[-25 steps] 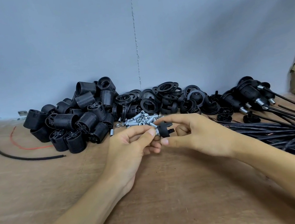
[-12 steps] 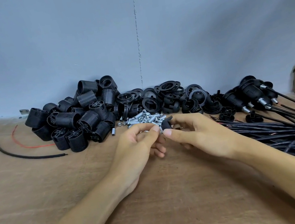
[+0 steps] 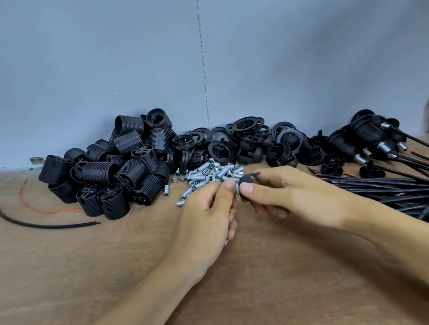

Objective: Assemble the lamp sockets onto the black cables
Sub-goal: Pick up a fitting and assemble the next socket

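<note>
Your left hand [image 3: 207, 218] pinches threaded nipple [image 3: 237, 188], right hand [image 3: 295, 197] grips socket cap [image 3: 249, 181], both just in front of nipple pile [image 3: 209, 175]. Held end to end, likely for threading. Black cables [image 3: 404, 190] wait right of pile.

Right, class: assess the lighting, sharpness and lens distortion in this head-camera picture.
Head view: soft even light, no glare, faint shadows under the left hand and right hand; the black cap and metal sleeve they pinch look slightly blurred; wide-angle bowing along the table's back edge.
</note>
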A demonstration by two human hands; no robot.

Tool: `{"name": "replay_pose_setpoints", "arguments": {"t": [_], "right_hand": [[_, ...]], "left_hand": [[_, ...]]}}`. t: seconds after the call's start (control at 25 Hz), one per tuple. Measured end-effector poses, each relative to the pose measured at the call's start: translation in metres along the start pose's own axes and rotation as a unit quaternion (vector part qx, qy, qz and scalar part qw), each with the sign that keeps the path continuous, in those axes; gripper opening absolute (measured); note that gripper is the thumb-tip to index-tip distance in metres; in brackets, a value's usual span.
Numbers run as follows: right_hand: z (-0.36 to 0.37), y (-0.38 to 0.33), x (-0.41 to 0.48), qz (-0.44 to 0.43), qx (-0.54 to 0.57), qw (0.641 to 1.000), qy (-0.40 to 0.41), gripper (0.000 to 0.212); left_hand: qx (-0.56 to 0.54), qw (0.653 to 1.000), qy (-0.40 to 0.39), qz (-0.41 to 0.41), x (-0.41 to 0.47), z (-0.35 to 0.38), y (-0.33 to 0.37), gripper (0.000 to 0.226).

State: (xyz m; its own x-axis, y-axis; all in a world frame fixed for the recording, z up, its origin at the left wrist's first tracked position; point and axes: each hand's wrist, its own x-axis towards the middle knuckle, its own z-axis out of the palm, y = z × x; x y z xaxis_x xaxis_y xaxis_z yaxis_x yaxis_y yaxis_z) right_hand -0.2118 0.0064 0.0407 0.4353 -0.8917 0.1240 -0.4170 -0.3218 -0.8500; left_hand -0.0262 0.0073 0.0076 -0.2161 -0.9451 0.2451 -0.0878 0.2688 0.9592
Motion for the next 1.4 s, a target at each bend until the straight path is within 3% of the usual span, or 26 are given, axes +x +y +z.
{"name": "replay_pose_setpoints", "arguments": {"t": [0.12,0.28,0.4,0.48,0.6,0.76,0.92,1.08,1.28,1.4], "right_hand": [[0.008,0.002,0.008,0.071,0.101,0.992,0.006,0.052],[0.017,-0.002,0.014,0.212,0.291,0.933,-0.031,0.058],[0.019,-0.008,0.012,0.267,0.342,0.9,-0.044,0.061],[0.018,-0.013,0.009,0.281,0.337,0.898,-0.035,0.063],[0.021,-0.016,0.005,0.221,0.27,0.937,0.034,0.057],[0.029,-0.014,0.003,0.108,0.141,0.973,0.145,0.045],[0.031,-0.017,0.0,0.054,-0.013,0.987,0.148,0.046],[0.003,-0.03,0.0,0.093,-0.167,0.974,0.124,0.052],[-0.059,-0.034,-0.006,0.169,-0.329,0.926,0.082,0.0],[-0.057,-0.025,-0.007,0.219,-0.37,0.903,0.009,0.014]], "left_hand": [[0.004,0.999,0.025,0.037,-0.003,0.004,0.002,0.046],[0.087,0.99,0.051,0.102,-0.006,0.002,0.005,0.045],[0.137,0.98,0.064,0.129,-0.007,-0.001,0.005,0.046],[0.161,0.976,0.063,0.131,-0.007,0.0,0.003,0.046],[0.139,0.986,0.037,0.083,-0.004,0.0,-0.002,0.038],[0.096,0.994,0.032,0.034,0.0,0.002,-0.007,0.013],[0.104,0.989,0.058,0.083,-0.001,0.004,-0.005,0.032],[0.128,0.989,0.04,0.062,-0.002,0.004,-0.004,0.027],[0.17,0.984,-0.002,0.056,-0.008,0.005,0.002,0.034],[0.209,0.974,0.012,0.083,-0.011,0.006,0.006,0.031]]}}
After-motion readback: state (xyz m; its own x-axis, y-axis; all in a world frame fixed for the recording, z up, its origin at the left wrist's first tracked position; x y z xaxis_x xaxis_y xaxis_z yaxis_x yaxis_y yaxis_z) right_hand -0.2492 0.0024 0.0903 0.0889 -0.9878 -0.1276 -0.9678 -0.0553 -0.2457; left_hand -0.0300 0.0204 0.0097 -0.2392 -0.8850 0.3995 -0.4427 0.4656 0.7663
